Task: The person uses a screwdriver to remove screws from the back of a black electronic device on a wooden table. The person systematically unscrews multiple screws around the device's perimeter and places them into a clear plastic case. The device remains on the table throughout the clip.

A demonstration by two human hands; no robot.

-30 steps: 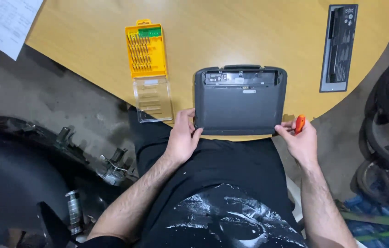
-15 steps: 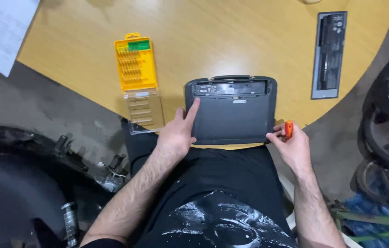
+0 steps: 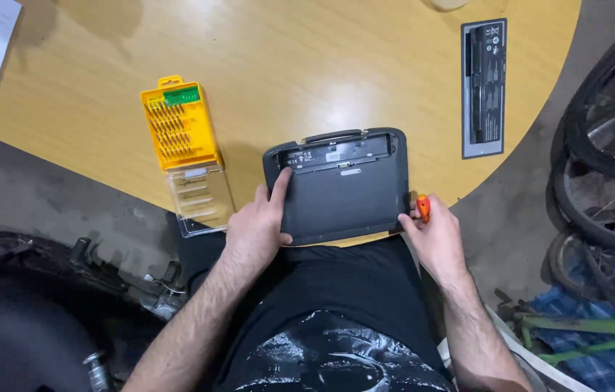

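Tabletop (image 3: 307, 65): round wooden top; everything sits along its near edge.
Laptop (image 3: 340, 192): dark, turned underside up, overhanging the near edge in front of the person; the empty bay faces the far side.
Bit case (image 3: 184, 152): yellow tray with clear lid folded open, left of the laptop, near the near-left edge.
Battery (image 3: 483, 87): long black pack on the right edge, well apart.
Left hand (image 3: 257, 225): flat on the laptop's left part, forefinger stretched; press firmly so the body cannot slide off.
Right hand (image 3: 431, 232): closed round an orange-handled screwdriver (image 3: 422, 207) at the laptop's right side; keep it square to the screw.
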